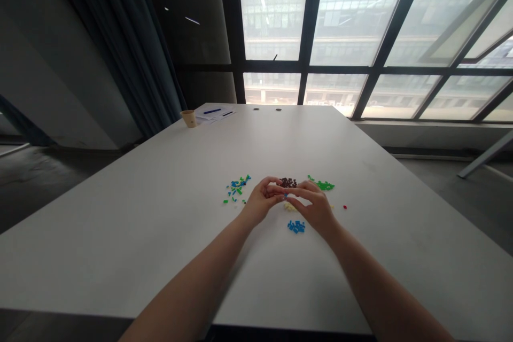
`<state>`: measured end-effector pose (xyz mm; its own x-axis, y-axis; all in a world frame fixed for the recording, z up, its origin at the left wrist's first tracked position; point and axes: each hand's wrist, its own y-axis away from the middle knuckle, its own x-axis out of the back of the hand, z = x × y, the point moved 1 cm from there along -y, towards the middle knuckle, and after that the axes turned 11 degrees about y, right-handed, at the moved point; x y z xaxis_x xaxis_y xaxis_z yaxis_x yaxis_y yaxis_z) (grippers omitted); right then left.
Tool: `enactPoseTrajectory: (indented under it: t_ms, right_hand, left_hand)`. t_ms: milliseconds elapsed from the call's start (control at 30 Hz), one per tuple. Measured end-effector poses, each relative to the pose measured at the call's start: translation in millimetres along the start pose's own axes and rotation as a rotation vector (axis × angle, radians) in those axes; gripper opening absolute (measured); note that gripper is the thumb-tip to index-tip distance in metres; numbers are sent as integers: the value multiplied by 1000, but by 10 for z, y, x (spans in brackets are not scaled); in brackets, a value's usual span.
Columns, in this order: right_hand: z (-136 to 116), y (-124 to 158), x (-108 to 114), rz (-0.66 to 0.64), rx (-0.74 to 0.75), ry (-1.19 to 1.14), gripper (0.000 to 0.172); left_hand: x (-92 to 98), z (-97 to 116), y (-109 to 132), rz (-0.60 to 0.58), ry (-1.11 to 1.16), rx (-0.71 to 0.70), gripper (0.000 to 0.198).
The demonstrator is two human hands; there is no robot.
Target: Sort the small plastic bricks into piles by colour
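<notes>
My left hand [262,199] and my right hand [313,204] meet above the white table [168,214], fingers pinched together around a tiny piece I cannot make out. Small plastic bricks lie in sorted heaps around them: a mixed blue and green scatter [238,187] to the left, a dark brown heap [288,182] just behind the fingertips, a green heap [324,185] to the right, a blue heap [296,226] in front, and pale yellow pieces [289,206] partly hidden under my right hand. A single red piece [344,207] lies at the right.
At the table's far left corner stands a small paper cup [189,118] beside papers with a pen [214,113]. Large windows with dark frames fill the back. A dark curtain hangs at the left.
</notes>
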<state>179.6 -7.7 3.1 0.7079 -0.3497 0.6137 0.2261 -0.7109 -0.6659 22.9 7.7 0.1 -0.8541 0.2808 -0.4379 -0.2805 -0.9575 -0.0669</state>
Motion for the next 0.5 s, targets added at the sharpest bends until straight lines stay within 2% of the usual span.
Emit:
enactPoseTrajectory:
  t_ms: [267, 500]
  right_hand:
    - [2, 7, 9, 1, 10, 12, 21]
    - [21, 9, 5, 5, 44, 19, 18]
  left_hand:
    - [20, -45, -6, -39, 72, 94, 48]
    - [27, -6, -6, -44, 18, 66, 48]
